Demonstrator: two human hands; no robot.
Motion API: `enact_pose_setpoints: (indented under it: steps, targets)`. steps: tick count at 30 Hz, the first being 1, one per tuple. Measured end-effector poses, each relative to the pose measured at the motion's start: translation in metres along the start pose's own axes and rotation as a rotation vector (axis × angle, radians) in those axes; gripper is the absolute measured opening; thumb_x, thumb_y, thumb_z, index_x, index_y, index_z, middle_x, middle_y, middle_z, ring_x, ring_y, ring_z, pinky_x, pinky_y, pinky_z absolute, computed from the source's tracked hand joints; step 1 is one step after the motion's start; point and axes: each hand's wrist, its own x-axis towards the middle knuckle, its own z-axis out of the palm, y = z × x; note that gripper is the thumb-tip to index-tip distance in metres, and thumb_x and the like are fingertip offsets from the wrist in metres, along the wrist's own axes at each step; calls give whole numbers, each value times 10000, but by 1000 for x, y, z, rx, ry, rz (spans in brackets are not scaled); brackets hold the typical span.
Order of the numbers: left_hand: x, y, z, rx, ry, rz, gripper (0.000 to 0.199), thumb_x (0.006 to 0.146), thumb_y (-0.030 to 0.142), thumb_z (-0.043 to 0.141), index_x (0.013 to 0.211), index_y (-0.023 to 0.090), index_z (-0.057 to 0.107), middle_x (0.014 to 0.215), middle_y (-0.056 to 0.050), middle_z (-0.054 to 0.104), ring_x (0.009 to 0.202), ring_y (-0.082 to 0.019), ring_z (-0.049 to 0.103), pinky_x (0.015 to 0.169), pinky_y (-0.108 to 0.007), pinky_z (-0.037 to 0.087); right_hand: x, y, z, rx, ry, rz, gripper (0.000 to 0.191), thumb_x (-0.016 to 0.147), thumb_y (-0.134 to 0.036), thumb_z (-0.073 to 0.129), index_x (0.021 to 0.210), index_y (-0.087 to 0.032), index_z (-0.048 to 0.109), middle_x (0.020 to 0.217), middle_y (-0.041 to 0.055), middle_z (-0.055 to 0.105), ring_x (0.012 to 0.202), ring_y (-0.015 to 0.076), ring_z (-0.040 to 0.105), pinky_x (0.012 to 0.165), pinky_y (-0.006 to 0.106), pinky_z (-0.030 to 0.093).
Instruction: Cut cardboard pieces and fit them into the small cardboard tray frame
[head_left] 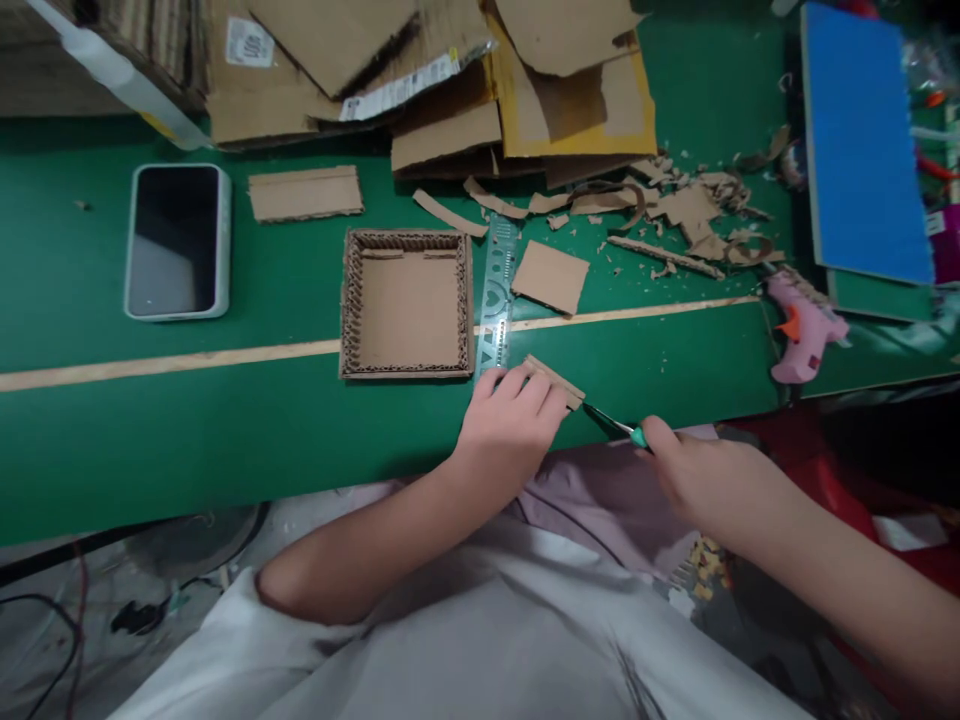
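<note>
My left hand [514, 415] holds a small cardboard piece [559, 380] down near the table's front edge. Its fingers are bent over the piece and partly hide it. My right hand [694, 470] is closed around the green handle of a craft knife [611, 420]. The blade's tip is at the right end of that piece; whether it is cutting in, I cannot tell. Beyond my left fingertips lies a clear plastic ruler [496, 285]. A square cardboard tray [466, 310] with corrugated walls sits to the left of the ruler, and a cardboard square [551, 277] to its right.
A phone [178, 242] and a cardboard strip [305, 193] lie at the left. Cardboard scraps [686, 210] are strewn at the back right, near a pink glue gun [802, 325] and a blue board [862, 140]. Cardboard sheets [442, 140] are piled at the back.
</note>
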Motion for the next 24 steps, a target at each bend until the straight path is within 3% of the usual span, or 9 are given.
enact_pose_setpoints:
  steps: [4,9,13,15,20,24]
  targets:
    - [13,-8,-2,59,-46,67,235,896,169,458,1097,124,570,870,-62,618,851,-219,553,739,-358,379,-9,6,10,90,-11,11,150,882,-285,388,863,-183,497,496,6,585,366,182,544,415,263,56]
    - [22,-15,-7,10,-154,38,173,902,263,474,905,144,599,915,-81,581,913,-241,512,757,-351,373,-16,30,8,250,88,141,345,900,-487,316,1018,-215,494,786,38,682,603,197,634,432,247,207]
    - [25,-16,-10,-53,-193,59,221,896,331,483,887,123,555,948,-106,579,937,-247,501,773,-355,374,11,45,4,188,171,308,383,910,-476,280,1108,-219,483,885,58,657,698,205,617,443,253,209]
    - [28,-19,-15,-96,-202,57,200,903,312,472,878,126,541,865,-82,591,875,-233,526,744,-344,382,33,48,6,142,209,271,397,904,-482,291,1117,-224,506,816,65,618,717,215,591,479,260,238]
    - [44,-34,-36,-300,-92,-60,154,928,245,415,979,160,533,930,-50,606,834,-178,577,701,-287,429,79,51,20,128,357,235,426,880,-484,349,1122,-200,556,889,127,576,818,251,522,622,303,334]
    - [55,-47,-40,-526,55,-82,153,864,168,507,1006,199,552,921,-23,585,849,-141,591,725,-245,467,89,54,23,231,463,249,446,851,-461,441,1185,-183,542,970,152,578,890,275,505,719,358,388]
